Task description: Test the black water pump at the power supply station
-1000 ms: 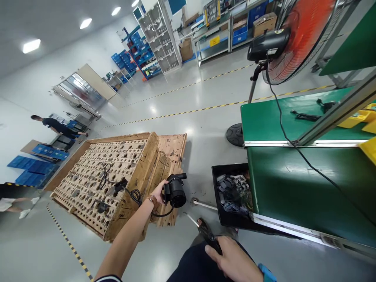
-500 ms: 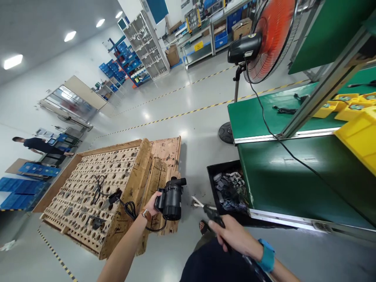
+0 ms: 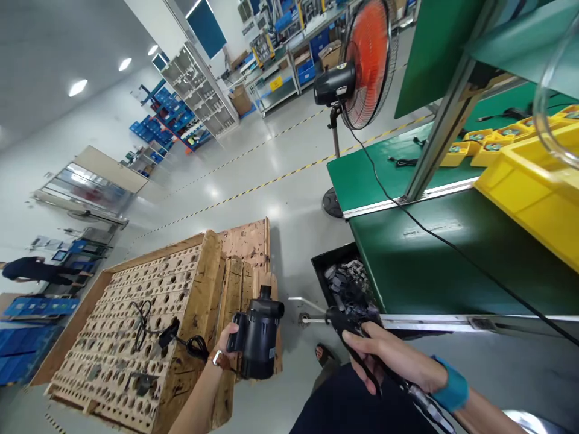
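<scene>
My left hand [image 3: 225,348] grips a black cylindrical pump motor [image 3: 256,334] above the floor, beside a wooden crate [image 3: 190,289]. A black cable [image 3: 192,346] trails from the motor back onto the perforated cardboard tray [image 3: 113,325] in the crate. My right hand [image 3: 389,355], with a blue wristband, is closed on the black handle of a pistol-shaped tool [image 3: 348,328]. Its thin metal nozzle [image 3: 312,317] points left toward the motor, with a short gap between them.
A black bin of dark scraps [image 3: 348,283] stands on the floor under the green workbench [image 3: 434,253]. Yellow bins [image 3: 529,175] sit on the bench at right. A standing fan [image 3: 362,60] is behind it. A person [image 3: 27,268] bends over far left.
The view has swung right and lower. My right hand has risen with the tool toward the motor. My left hand has turned the motor more upright and drawn it closer.
</scene>
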A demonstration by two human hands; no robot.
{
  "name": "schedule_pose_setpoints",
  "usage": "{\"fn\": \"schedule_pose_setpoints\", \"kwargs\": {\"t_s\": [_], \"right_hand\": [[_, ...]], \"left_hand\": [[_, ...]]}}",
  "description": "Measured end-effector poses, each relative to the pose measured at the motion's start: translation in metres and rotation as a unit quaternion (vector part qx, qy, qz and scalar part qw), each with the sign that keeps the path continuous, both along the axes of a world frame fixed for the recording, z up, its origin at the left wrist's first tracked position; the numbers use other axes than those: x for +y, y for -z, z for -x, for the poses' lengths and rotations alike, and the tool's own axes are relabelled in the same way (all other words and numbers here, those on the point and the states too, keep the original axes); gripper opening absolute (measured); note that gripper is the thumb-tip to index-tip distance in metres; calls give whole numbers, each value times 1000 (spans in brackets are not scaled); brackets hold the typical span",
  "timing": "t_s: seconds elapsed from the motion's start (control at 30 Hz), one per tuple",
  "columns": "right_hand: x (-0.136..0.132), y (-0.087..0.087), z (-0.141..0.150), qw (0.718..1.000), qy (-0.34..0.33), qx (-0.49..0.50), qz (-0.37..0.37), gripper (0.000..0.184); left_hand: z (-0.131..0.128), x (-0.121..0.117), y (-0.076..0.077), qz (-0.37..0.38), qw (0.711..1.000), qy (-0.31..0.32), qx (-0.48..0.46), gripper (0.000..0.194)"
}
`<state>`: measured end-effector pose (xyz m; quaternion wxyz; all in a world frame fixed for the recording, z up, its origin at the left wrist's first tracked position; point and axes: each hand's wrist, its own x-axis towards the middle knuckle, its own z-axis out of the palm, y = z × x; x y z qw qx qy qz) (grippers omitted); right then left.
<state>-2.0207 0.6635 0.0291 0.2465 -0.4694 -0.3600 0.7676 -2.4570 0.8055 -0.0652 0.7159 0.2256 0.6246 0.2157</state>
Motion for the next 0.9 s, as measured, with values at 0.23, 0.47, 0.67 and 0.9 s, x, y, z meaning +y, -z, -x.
{"fn": "schedule_pose_setpoints", "kwargs": {"t_s": [0.23,0.47,0.67,0.9], "right_hand": [[3,-5,-9,999,-22,-42,-14,66],[7,-2,-3,995,-41,-72,-53,69],[9,0,-7,994,-50,-96,12,47],[11,-18,-1,988,-110,-105,2,52]], "left_hand": [[-23,-11,-11,-139,980,135,-46,82],[-45,-16,-28,-284,906,298,100,108],[-52,-50,-17,-408,709,387,425,102],[-58,-88,-20,-577,477,430,505,94]]}}
